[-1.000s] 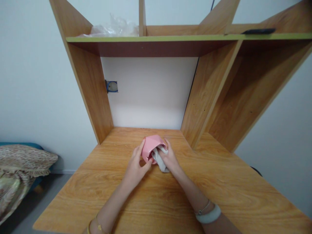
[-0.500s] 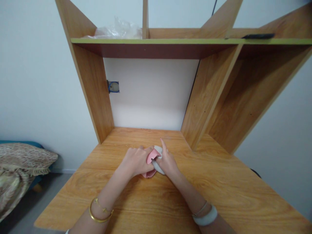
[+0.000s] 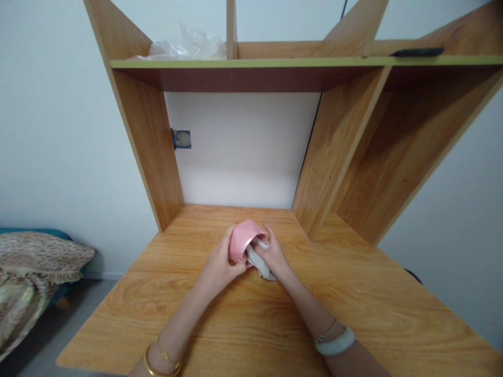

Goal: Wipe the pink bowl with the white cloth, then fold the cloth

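The left hand (image 3: 220,263) clasps a glossy pink bowl-shaped vessel (image 3: 245,237) between thumb and fingers, its opening tipped toward the right hand (image 3: 274,257). That hand grips a soft pale-grey cloth (image 3: 261,265), fingers tucked into the opening, where I can't make out their tips. The vessel is over the wood-grain tabletop (image 3: 243,327), nearer the back edge than the front-left corner.

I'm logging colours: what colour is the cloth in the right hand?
The cloth is pale grey, clearest in the head view.
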`<state>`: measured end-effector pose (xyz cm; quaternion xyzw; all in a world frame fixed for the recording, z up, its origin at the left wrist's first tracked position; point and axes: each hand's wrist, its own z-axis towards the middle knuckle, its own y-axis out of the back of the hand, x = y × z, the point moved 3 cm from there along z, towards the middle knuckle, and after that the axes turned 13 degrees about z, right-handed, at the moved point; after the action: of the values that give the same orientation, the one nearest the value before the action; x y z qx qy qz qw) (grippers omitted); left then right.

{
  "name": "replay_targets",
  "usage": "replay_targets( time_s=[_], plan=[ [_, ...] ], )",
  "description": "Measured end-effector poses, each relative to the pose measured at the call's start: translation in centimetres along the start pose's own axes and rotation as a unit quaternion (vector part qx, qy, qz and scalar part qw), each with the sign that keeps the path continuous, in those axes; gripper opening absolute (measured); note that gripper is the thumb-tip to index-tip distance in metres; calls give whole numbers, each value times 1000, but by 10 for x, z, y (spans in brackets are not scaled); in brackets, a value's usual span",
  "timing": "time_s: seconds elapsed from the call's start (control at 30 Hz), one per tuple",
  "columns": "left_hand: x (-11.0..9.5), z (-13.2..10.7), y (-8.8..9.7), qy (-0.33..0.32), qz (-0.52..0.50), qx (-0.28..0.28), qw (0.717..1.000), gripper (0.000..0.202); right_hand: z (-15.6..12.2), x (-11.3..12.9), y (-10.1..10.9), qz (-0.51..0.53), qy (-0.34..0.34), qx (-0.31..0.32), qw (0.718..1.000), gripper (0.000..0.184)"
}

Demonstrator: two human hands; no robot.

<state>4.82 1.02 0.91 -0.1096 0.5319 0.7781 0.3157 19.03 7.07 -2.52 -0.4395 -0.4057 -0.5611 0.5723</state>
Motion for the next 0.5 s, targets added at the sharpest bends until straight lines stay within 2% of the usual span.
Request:
replay_targets(
  time_s=[0.07,0.13,0.27,0.37,0.5],
  plan=[
    [-8,5,10,16,99,27,995,80,-1,2,1,-54,-3,-13,998,73],
    [-17,10,21,21,210,61,976,81,-2,4,1,-100,-10,-13,995,78],
    [-32,21,34,-27,357,133,924,74,-6,4,-2,-143,3,47,989,82],
    [-32,26,40,-45,371,139,917,69,-8,3,-1,-151,23,69,986,73],
    [-19,21,40,-41,297,74,951,74,-5,1,0,-87,29,72,993,63]
  ],
)
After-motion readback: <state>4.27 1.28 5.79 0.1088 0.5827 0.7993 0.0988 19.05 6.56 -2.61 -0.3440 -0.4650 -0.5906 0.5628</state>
